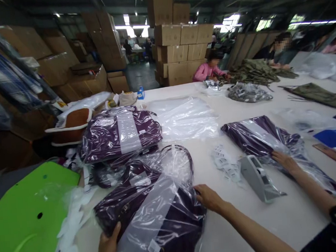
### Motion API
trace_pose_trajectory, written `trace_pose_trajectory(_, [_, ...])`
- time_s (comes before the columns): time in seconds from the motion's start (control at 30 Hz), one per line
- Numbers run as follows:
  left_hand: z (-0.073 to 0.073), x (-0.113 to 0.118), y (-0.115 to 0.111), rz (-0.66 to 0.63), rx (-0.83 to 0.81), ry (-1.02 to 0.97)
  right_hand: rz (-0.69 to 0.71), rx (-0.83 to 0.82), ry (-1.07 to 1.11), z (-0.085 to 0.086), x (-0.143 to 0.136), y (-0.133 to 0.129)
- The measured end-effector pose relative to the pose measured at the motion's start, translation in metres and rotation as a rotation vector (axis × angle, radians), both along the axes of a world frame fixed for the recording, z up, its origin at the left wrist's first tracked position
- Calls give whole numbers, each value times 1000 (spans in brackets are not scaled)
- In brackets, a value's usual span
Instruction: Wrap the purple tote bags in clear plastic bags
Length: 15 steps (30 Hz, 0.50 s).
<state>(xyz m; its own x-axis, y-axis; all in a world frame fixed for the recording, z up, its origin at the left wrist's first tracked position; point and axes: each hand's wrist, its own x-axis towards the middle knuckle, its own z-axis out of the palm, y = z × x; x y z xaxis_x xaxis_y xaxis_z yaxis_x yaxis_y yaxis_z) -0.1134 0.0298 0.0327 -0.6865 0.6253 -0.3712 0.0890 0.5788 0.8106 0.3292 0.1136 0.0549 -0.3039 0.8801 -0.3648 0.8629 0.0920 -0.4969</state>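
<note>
A purple garment sealed in a clear plastic bag (pixel 152 216) lies at the near edge of the white table (pixel 280 218). My left hand (pixel 108 249) grips its near left corner from below. My right hand (pixel 207 197) holds the bag's right edge, fingers pinched on the plastic. Just behind it lies another bagged purple garment (pixel 159 167), and beyond that a stack of bagged purple garments (pixel 119 135).
A co-worker's hand (pixel 285 161) rests on another bagged purple garment (pixel 262 136) at right, beside a grey tape dispenser (pixel 258 179) and small white tags (pixel 226 164). Empty clear bags (pixel 184 117) lie mid-table. A green plastic panel (pixel 26 218) sits at left. Two people work at the far end; cartons (pixel 179 43) are stacked behind.
</note>
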Motion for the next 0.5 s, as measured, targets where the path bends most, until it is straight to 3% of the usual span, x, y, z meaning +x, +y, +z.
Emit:
trace_pose_trajectory(0.13, [11, -4, 19, -129, -77, 271, -2, -41, 35, 4, -8, -45])
trace_pose_trajectory(0.27, [35, 3, 63, -280, 15, 420, -50, -188, 227, 13, -29, -111])
trace_pose_trajectory(0.4, [57, 39, 121, -620, 191, 522, 12, -459, 497, 7, -86, -177])
trace_pose_trajectory(0.5, [65, 87, 151, -894, 256, 539, 245, -644, 652, 4, -131, -206])
